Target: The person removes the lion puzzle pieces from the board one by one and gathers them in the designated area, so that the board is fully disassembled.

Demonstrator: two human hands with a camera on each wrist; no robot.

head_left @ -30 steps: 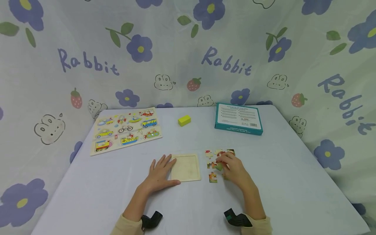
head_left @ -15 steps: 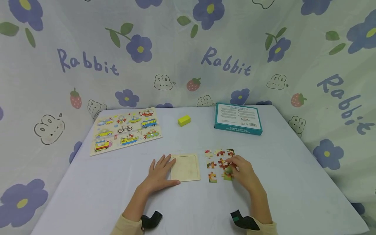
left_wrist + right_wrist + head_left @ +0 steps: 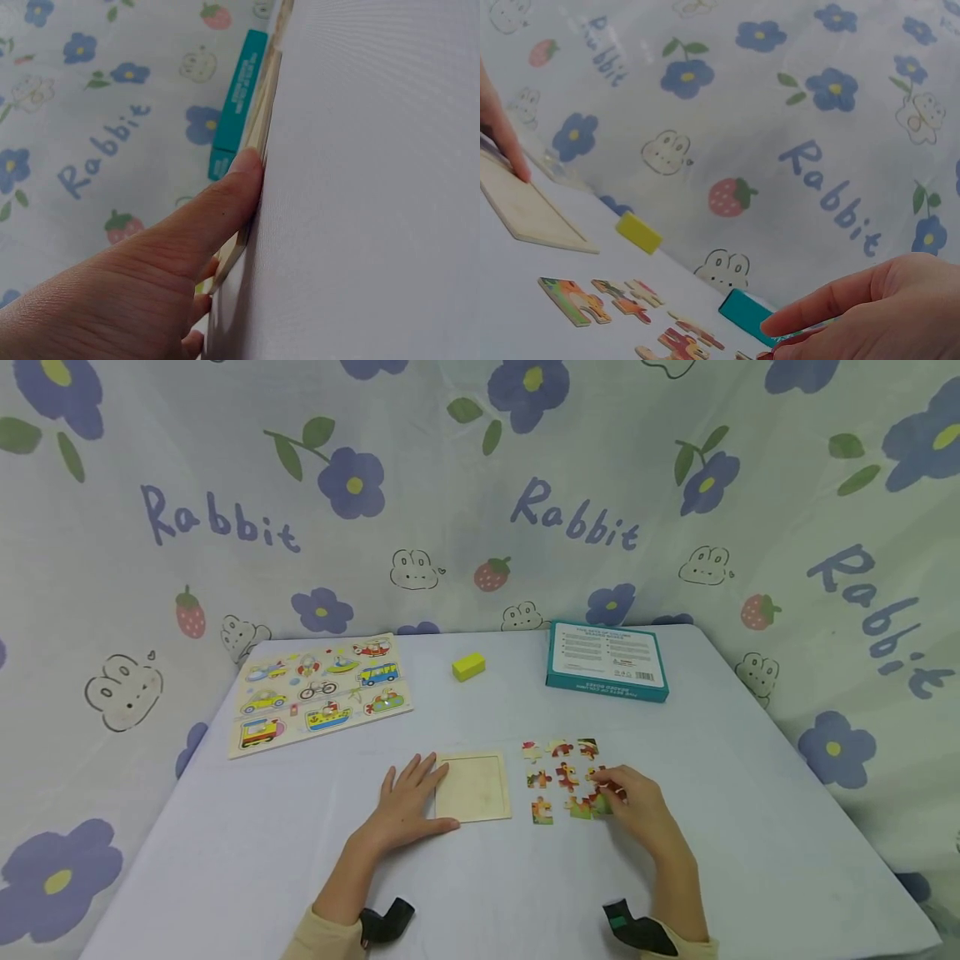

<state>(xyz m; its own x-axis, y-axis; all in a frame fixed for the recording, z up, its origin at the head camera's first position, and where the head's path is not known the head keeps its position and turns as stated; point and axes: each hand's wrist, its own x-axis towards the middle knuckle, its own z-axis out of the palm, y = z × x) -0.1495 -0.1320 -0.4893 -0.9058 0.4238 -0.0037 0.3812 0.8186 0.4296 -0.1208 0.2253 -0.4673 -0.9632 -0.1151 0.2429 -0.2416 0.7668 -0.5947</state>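
My left hand [image 3: 407, 806] lies spread beside a square wooden puzzle tray [image 3: 472, 787], fingertips on its left edge. In the left wrist view the thumb [image 3: 217, 195] presses against the tray's edge. To the tray's right, several small wooden jigsaw pieces [image 3: 567, 775] lie picture side up in loose rows. At the right of these rows my right hand [image 3: 637, 806] pinches a reddish jigsaw piece [image 3: 613, 790] between thumb and fingers, which partly cover it. A green-edged jigsaw piece [image 3: 602, 805] lies just under that hand. The right wrist view shows other jigsaw pieces [image 3: 574, 301] left of the fingertips.
A vehicle picture board [image 3: 322, 693] lies at the back left of the white-covered table [image 3: 480, 893]. Behind the tray sits a yellow block [image 3: 468, 667]. At the back right lies a teal box [image 3: 607, 660], before a patterned curtain [image 3: 450, 485].
My right hand has moved rightward across the jigsaw pieces, uncovering the middle ones and setting down a green one along the bottom row. The left hand has stayed at the tray.
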